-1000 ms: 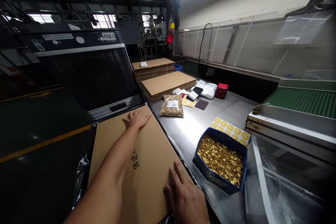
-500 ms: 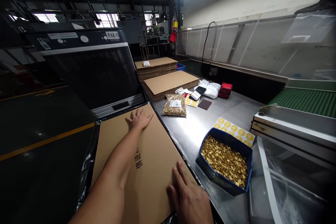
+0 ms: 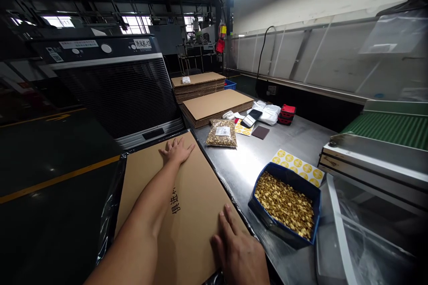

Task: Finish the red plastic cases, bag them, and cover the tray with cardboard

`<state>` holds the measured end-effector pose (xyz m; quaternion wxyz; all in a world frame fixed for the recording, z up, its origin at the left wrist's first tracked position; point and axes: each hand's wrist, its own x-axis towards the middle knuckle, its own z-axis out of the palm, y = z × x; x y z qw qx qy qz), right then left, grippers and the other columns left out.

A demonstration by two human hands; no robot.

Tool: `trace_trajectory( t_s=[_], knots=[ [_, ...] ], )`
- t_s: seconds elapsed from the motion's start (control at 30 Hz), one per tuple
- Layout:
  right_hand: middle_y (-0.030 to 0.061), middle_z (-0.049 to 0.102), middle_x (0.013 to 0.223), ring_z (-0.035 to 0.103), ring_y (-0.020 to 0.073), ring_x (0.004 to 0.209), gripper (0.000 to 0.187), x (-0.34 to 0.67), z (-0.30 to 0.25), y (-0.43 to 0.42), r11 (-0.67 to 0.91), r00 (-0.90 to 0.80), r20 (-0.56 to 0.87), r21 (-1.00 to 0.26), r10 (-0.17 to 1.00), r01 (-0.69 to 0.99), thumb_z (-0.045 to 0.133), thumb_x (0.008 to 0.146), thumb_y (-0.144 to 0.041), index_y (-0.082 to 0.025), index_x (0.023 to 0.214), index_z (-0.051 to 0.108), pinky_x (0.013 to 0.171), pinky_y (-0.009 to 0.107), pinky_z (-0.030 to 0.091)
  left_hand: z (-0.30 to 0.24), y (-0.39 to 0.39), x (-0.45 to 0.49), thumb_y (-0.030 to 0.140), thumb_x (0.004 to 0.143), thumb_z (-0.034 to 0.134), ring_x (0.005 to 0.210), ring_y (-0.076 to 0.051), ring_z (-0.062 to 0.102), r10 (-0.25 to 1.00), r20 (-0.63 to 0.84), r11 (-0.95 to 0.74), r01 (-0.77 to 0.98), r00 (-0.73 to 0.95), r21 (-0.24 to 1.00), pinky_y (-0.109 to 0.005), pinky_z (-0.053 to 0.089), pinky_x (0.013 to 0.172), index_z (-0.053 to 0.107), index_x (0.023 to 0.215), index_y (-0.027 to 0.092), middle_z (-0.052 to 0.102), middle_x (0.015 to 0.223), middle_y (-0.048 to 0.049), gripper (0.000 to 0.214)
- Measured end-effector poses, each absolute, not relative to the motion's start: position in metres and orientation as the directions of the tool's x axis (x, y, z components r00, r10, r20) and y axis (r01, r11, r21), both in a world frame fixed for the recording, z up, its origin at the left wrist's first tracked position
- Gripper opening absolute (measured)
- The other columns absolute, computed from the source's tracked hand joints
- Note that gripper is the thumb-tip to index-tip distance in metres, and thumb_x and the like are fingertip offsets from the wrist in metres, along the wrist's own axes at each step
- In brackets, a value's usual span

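A large sheet of brown cardboard (image 3: 197, 236) with black printed characters lies in front of me, edged by black plastic film (image 3: 109, 213). My left hand (image 3: 177, 151) rests flat near its far end, fingers spread, and my forearm crosses the print and hides part of it. At the near right corner my right hand (image 3: 239, 245) lies on the cardboard with its fingers stretched forward. Nothing is held in either hand. Right of the sheet, on the metal table (image 3: 230, 164), stands a blue bin (image 3: 319, 213) filled with small gold-coloured metal pieces (image 3: 284, 205).
Beyond the sheet lie a clear bag of gold pieces (image 3: 222, 133), a phone (image 3: 251, 118), sticker sheets (image 3: 297, 167) and cardboard stacks (image 3: 217, 107). An air cooler (image 3: 117, 93) stands at the far left. A green conveyor belt (image 3: 391, 124) runs at the right.
Both hands stay on the cardboard in nearly the same places. The whole view has shifted very slightly.
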<state>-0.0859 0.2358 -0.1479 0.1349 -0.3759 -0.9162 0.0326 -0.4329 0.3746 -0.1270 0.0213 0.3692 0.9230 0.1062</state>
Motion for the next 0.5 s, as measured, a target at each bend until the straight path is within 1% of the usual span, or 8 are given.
trace_trajectory(
  t_s=[0.23,0.4,0.5],
  knots=[
    [0.0078,0.039,0.151,0.074,0.0173,0.087,0.045,-0.0852,-0.1463,0.2359,0.712,-0.677,0.221,-0.179,0.702,0.679,0.038,0.098,-0.033,-0.019,0.139,0.051,0.068,0.028,0.064,-0.1292,0.3736,-0.4319,0.084,0.079,0.032,0.149,-0.042,0.007,0.688,0.058,0.698,0.682,-0.723,0.218,-0.079,0.001,0.113,0.034,0.147,0.033,0.022,0.163,-0.0062,0.085],
    [0.0077,0.041,0.15,0.074,0.0185,0.094,0.043,-0.0843,-0.1452,0.2369,0.718,-0.68,0.235,-0.174,0.695,0.674,0.04,0.098,-0.032,-0.019,0.137,0.053,0.072,0.027,0.065,-0.1273,0.3736,-0.4334,0.084,0.079,0.034,0.149,-0.042,0.008,0.693,0.05,0.693,0.684,-0.719,0.23,-0.077,0.004,0.115,0.035,0.147,0.033,0.023,0.163,-0.0066,0.085],
    [0.0075,0.041,0.15,0.073,0.0185,0.097,0.043,-0.0839,-0.1464,0.237,0.723,-0.681,0.248,-0.167,0.689,0.671,0.038,0.098,-0.032,-0.019,0.137,0.053,0.07,0.027,0.064,-0.1257,0.3729,-0.4337,0.084,0.079,0.035,0.149,-0.042,0.009,0.697,0.047,0.688,0.686,-0.715,0.238,-0.078,0.003,0.114,0.036,0.147,0.032,0.024,0.163,-0.0071,0.085]
  ],
)
